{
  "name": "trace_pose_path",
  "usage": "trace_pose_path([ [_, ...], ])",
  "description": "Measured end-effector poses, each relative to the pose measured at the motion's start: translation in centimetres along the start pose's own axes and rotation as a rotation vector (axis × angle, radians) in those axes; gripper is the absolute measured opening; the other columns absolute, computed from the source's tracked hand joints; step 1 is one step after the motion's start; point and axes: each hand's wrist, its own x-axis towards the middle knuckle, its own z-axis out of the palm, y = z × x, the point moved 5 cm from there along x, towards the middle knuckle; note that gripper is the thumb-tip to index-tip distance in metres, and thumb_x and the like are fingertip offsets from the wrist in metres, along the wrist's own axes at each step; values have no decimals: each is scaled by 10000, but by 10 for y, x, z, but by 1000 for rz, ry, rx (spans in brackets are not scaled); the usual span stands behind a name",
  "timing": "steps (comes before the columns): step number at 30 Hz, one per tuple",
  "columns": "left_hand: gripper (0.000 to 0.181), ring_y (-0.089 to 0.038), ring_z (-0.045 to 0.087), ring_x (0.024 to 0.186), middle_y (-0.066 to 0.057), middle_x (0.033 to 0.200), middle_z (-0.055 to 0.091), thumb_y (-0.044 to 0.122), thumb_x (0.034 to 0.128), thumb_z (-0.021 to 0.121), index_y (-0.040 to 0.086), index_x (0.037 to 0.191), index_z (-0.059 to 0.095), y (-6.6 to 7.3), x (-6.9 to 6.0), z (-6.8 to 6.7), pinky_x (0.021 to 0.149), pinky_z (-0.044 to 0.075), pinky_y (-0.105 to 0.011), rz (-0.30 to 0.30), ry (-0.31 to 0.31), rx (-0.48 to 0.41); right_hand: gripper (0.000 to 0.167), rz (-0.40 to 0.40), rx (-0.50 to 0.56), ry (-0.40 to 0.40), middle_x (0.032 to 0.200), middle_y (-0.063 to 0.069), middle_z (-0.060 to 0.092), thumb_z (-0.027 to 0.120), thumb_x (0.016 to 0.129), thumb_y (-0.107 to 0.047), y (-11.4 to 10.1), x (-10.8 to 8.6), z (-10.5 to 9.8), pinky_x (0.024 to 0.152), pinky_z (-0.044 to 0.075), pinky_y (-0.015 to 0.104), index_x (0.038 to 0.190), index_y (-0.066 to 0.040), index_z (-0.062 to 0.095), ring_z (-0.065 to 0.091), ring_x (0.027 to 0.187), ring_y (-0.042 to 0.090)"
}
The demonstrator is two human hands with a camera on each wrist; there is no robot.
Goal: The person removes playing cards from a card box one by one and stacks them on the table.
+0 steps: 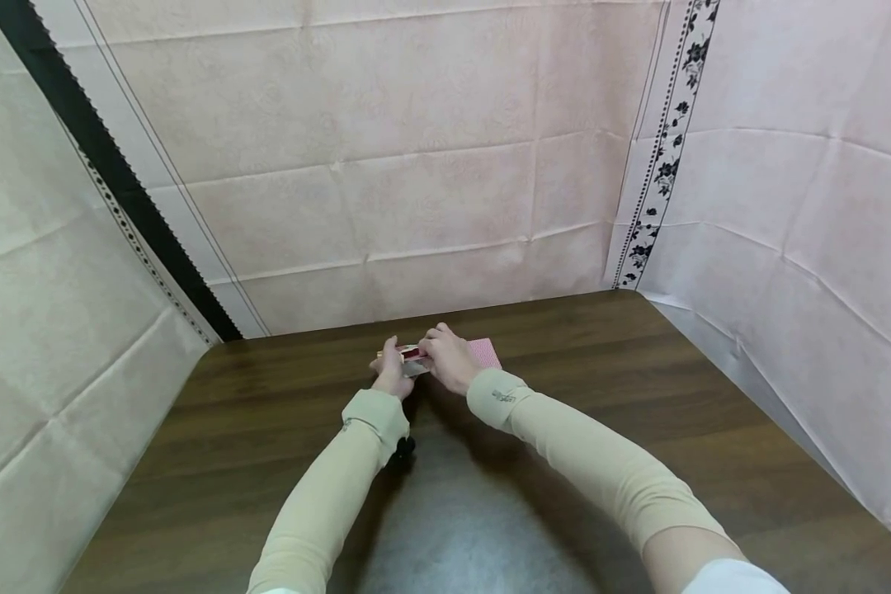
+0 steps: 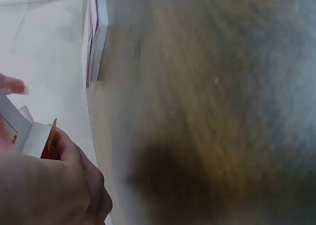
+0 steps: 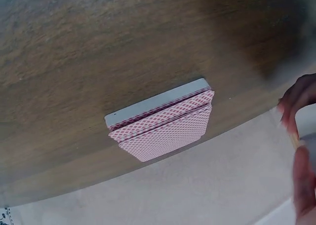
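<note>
A person's two hands met over a brown wooden tabletop (image 1: pixel 579 388). The left hand (image 1: pixel 393 376) gripped a small box (image 1: pixel 413 352), red and white outside and whitish within; its fingers were curled round one end, drawn in just as far as the box was thick. The box was up off the tabletop, toward its far edge, with a pale flap (image 2: pixel 36 140) standing out from it. The right hand (image 1: pixel 450 360) was bent over the box's other end. How far apart its fingers were, and whether they pinched the box or only touched it, could not be told.

To the right of the box, near the right hand and partly hidden by it in the head view, a deck (image 3: pixel 165 129) of cards lay on the tabletop. Its backs were patterned in pink and white, and the upper cards jutted out unevenly past the white-edged block beneath.

Pale green sleeves (image 1: pixel 594 445) covered the forearms. Creased, pale cloth (image 1: pixel 431 206) hung behind the tabletop, with a black floral border (image 1: pixel 664 165) toward the right.
</note>
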Motion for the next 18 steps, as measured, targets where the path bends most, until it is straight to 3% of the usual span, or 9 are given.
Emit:
trace_pose_path([
  [3,783,-272,404,1330,-170,1523,235,311,976,442,227,1488,-144,4,0,-2,1094,397,-372,4,21,-48,115,-3,82,-7,1001,16,704,701,883,-199,1,-1,-3,807,535,303,945,-104,722,572,952,169],
  [6,841,-258,338,1371,-145,1567,144,294,982,427,254,1477,-252,6,1,-4,1127,350,-362,17,29,-77,240,45,173,-5,916,14,718,700,875,-335,3,-1,-4,793,524,304,902,-98,727,598,887,168],
  [11,830,-244,295,1391,-115,1582,107,275,972,444,227,1486,-206,6,1,-5,1150,306,-369,38,49,-72,403,198,316,-28,773,-29,687,655,850,-538,7,0,-3,694,505,272,795,-143,711,586,745,122],
  [14,830,-248,259,1419,-116,1588,88,268,967,455,214,1489,-187,6,2,-7,1163,285,-365,56,71,-74,378,246,337,-71,770,-29,678,648,862,-515,7,-1,-1,664,499,251,796,-145,693,580,712,108],
  [18,822,-245,194,1448,-119,1586,64,265,954,493,185,1490,-126,9,5,-13,1178,263,-349,97,132,-91,287,239,326,-174,793,-2,664,647,863,-401,6,-1,3,665,495,240,867,-115,663,565,699,111],
])
